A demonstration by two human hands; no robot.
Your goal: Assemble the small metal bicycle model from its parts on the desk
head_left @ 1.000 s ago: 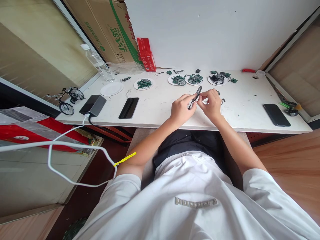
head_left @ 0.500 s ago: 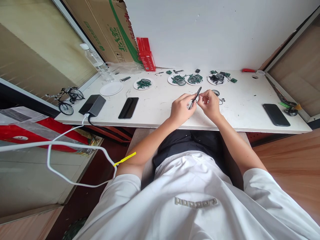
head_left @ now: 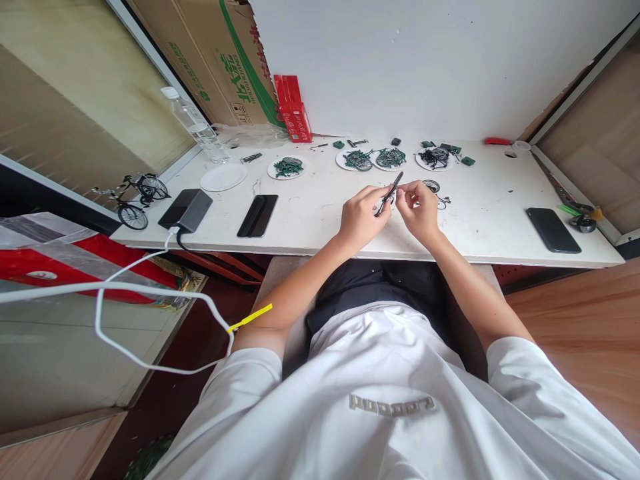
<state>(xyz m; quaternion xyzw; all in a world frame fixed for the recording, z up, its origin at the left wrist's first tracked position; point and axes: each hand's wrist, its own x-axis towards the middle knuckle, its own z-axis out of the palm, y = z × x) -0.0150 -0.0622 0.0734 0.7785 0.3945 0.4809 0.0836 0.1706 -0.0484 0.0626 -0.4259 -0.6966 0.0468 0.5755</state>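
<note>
My left hand (head_left: 363, 217) pinches a thin black model bicycle part (head_left: 394, 187), probably a wheel seen nearly edge-on. It tilts up to the right above the white table. My right hand (head_left: 421, 208) is closed just beside it, thumb and fingers pressed together. Whatever those right fingertips hold is too small to make out. Just past the right hand, a black model wheel (head_left: 431, 185) and a thin dark curved piece (head_left: 443, 202) lie on the table, partly covered by the hand.
White plates of green parts (head_left: 289, 167) and of black parts (head_left: 435, 158) line the back. On the left stand an assembled model bicycle (head_left: 134, 200), a dark grey box (head_left: 185, 210) and a water bottle (head_left: 195, 127). Phones lie left (head_left: 257, 216) and right (head_left: 553, 230).
Both hands stay in nearly the same place. The right fingertips have shifted slightly away from the black part, and the left hand has tilted it a little.
</note>
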